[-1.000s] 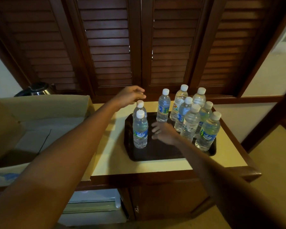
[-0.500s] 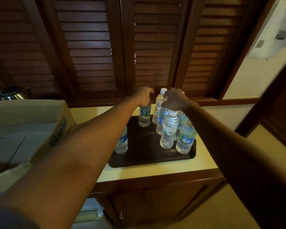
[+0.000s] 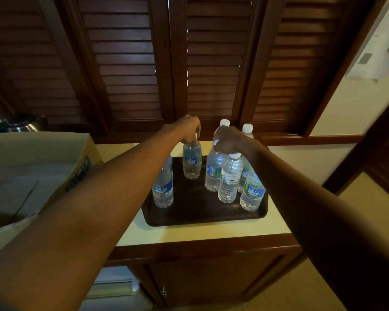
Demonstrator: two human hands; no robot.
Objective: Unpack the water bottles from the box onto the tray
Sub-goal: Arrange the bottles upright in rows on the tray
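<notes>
Caps of two far bottles are hidden under the hands: the left hand [image 3: 190, 127] curls over the top of a bottle [image 3: 191, 161] at the tray's far left, and the right hand [image 3: 230, 140] curls round the neck of another bottle [image 3: 213, 172] in the right cluster. Bottles behind that hand show only white caps. All bottles stand upright on the dark tray [image 3: 195, 212], which sits on a cream counter [image 3: 189, 234]. A near-left bottle [image 3: 163, 187] is partly covered by the left forearm. Blue labels look like "Vaig"; other print is unreadable. The box [image 3: 32, 176], cut off at left, has blurred blue lettering.
</notes>
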